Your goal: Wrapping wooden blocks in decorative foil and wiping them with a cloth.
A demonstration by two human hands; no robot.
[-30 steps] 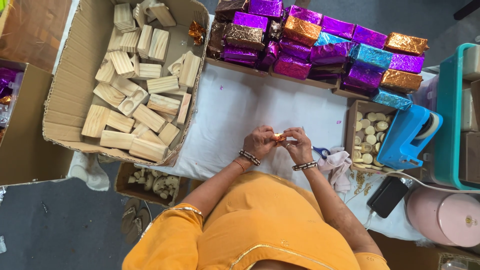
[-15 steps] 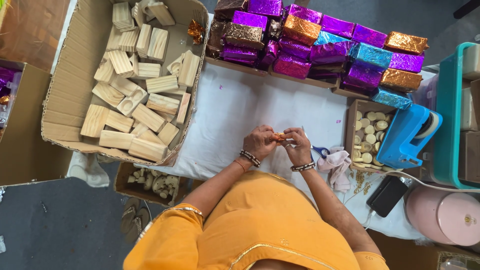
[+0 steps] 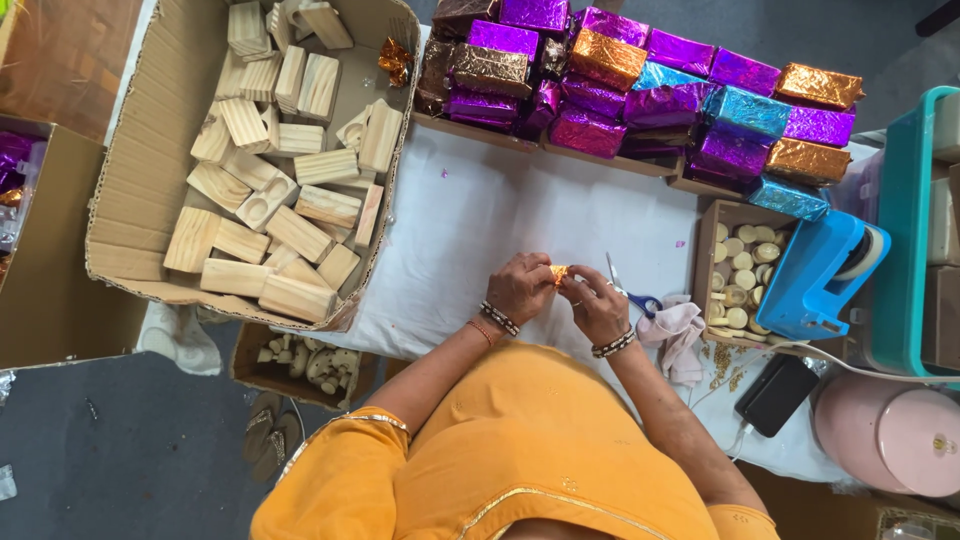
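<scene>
From my feed I see both hands meeting over the white worktop point(image 3: 470, 240), just ahead of the person's chest. The left hand point(image 3: 520, 288) and right hand point(image 3: 597, 305) pinch a small orange foil piece point(image 3: 558, 273) between them; it sits right at the fingertips of both, at the gap where the hands touch. Both sets of fingers are closed onto it, the left from its left side, the right from its right. The piece is too small for me to be sure of its long axis, though it seems to run across, from one hand to the other. Neither hand is nearer; they share it evenly.

Both wrists are bent inward, knuckles up, forearms converging from the elbows in a V. Bangles sit on each wrist.

Scissors point(image 3: 628, 292) lie on the worktop just beside the right hand, with a pale cloth point(image 3: 675, 330) near them. A blue tape dispenser point(image 3: 815, 275) stands further right, next to a tray of small discs point(image 3: 738, 280). A carton of wood blocks point(image 3: 270, 180) lies well to the left, and foil-wrapped boxes point(image 3: 640, 85) are stacked along the far edge.
</scene>
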